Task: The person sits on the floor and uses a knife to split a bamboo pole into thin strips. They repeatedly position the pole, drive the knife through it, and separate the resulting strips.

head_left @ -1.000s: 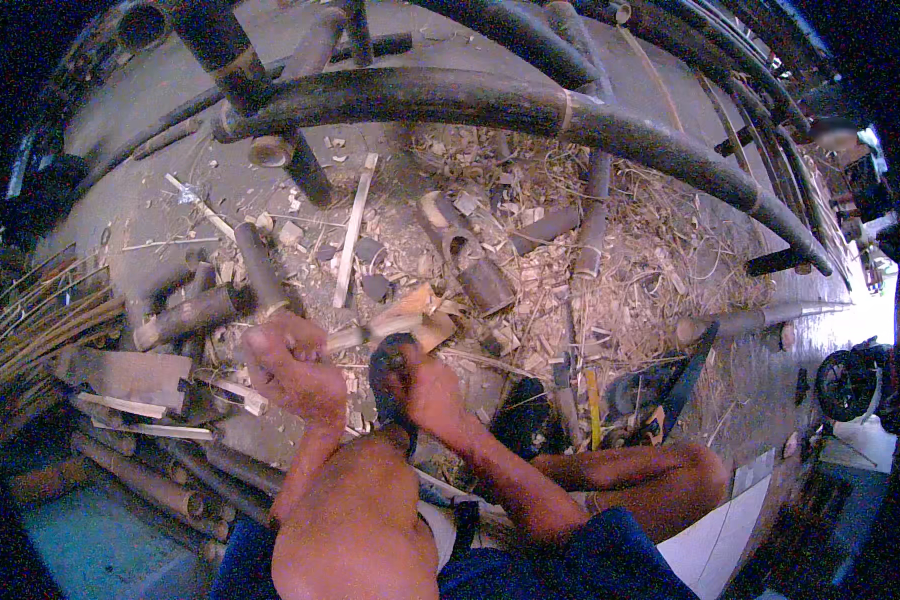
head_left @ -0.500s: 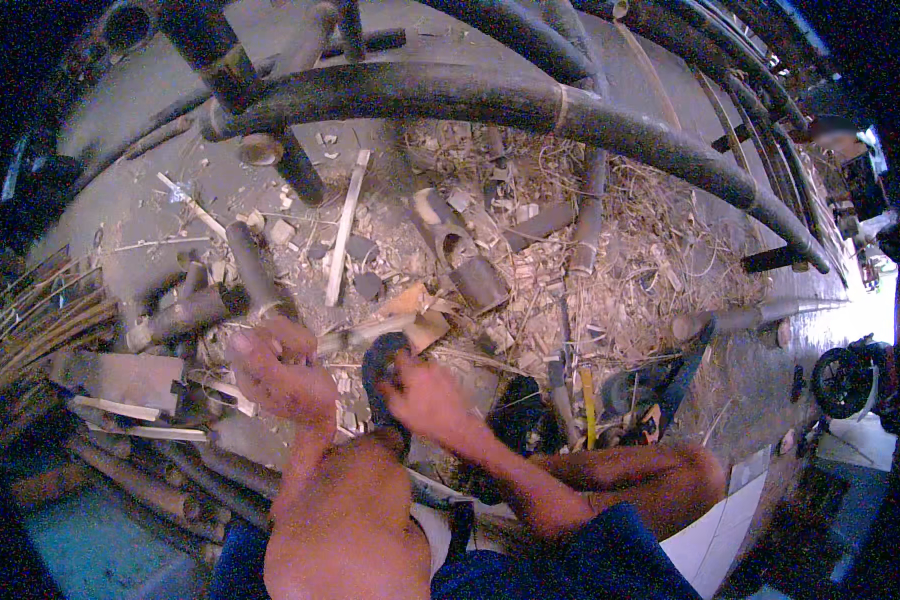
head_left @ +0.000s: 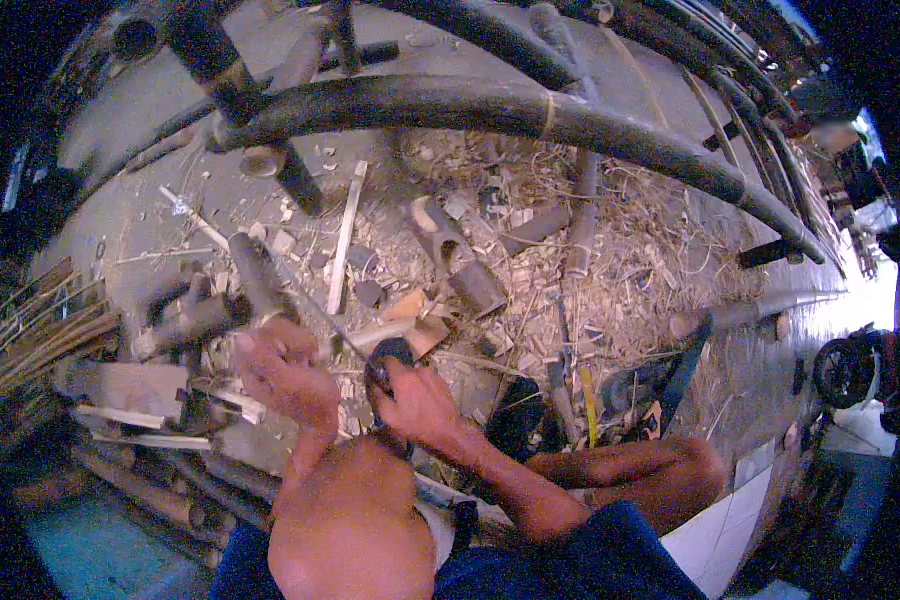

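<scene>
My left hand (head_left: 292, 375) is closed around the near end of a short, dark bamboo piece (head_left: 254, 268), which slants away to the far left. To its right, my right hand (head_left: 418, 400) grips a handsaw (head_left: 322, 316) by its dark handle. The saw's thin blade shows nearly edge-on, running up and left beside the bamboo piece. Whether the blade touches the bamboo cannot be made out. My bent knee lies just below both hands.
A long bamboo pole (head_left: 420, 104) crosses ahead over other poles. Chips and shavings (head_left: 530, 300) cover the floor, with bamboo offcuts (head_left: 478, 289) among them. Thin strips (head_left: 60, 330) are bundled at left, above stacked poles (head_left: 150, 483). A yellow strip (head_left: 588, 405) lies right of my hands.
The thin saw blade now shows between my hands, where it was not distinct before. My right hand has shifted slightly, and my left hand keeps its place on the bamboo.
</scene>
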{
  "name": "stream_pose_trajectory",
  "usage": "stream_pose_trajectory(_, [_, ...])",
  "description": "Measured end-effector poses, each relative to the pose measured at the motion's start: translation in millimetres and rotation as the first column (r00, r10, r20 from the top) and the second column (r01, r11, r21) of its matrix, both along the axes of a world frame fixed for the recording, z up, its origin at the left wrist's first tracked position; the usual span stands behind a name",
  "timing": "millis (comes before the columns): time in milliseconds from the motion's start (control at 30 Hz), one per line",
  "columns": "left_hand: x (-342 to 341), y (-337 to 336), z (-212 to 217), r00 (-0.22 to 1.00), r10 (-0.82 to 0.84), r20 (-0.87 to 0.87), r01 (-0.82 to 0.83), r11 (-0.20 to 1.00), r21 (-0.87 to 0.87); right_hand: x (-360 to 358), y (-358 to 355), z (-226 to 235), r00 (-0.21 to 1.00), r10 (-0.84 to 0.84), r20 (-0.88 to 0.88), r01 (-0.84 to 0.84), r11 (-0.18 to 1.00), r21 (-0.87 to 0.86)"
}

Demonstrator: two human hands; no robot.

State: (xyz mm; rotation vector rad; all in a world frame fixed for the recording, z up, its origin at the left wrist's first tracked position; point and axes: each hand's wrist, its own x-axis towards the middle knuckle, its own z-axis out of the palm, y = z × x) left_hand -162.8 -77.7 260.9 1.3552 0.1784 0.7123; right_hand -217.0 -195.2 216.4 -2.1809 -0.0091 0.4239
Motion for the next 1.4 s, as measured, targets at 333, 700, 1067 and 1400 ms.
stream_pose_trajectory(333, [-1,3,3,0.994,0.026,-0.102,-0.035,0.995,-0.089,3,-1,-22,0.998,0.011,0.066,-0.004,0.995,-0.097])
stream_pose_trajectory(700, [10,1,2,0.983,0.124,-0.134,-0.116,0.991,0.066,5,-6,-24,0.995,-0.003,0.095,0.016,0.991,-0.136])
stream_pose_trajectory(1067, [14,-8,15,0.922,0.300,-0.243,-0.314,0.949,-0.018,5,-16,-60,0.986,-0.068,0.150,0.096,0.978,-0.184])
stream_pose_trajectory(1400, [8,2,8,0.971,0.165,-0.172,-0.149,0.984,0.101,5,-29,-83,0.977,-0.089,0.195,0.126,0.974,-0.189])
